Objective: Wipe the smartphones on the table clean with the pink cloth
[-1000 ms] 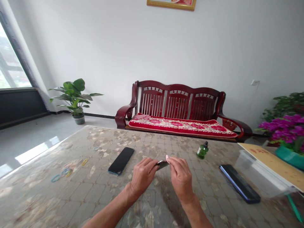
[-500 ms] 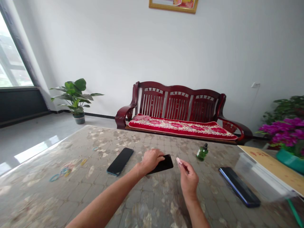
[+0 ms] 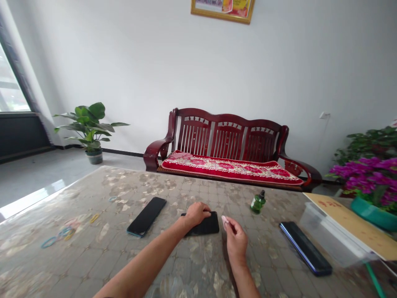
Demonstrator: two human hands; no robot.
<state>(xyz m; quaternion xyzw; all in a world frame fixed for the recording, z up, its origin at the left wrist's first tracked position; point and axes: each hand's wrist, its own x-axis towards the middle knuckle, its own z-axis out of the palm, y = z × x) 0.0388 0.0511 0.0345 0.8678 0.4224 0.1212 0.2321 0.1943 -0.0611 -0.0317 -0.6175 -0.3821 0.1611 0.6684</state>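
A flat, glossy, rectangular black smartphone (image 3: 210,226) lay on the floral-patterned tablecloth (image 3: 192,267), partly hidden beneath the left hand (image 3: 196,214), whose grip I couldn't tell. The right hand (image 3: 237,241) pinched a small whitish scrap (image 3: 224,220), its material unclear.

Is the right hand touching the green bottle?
No, the right hand pinches a small pale item, while the green bottle stands apart, beyond the hand.
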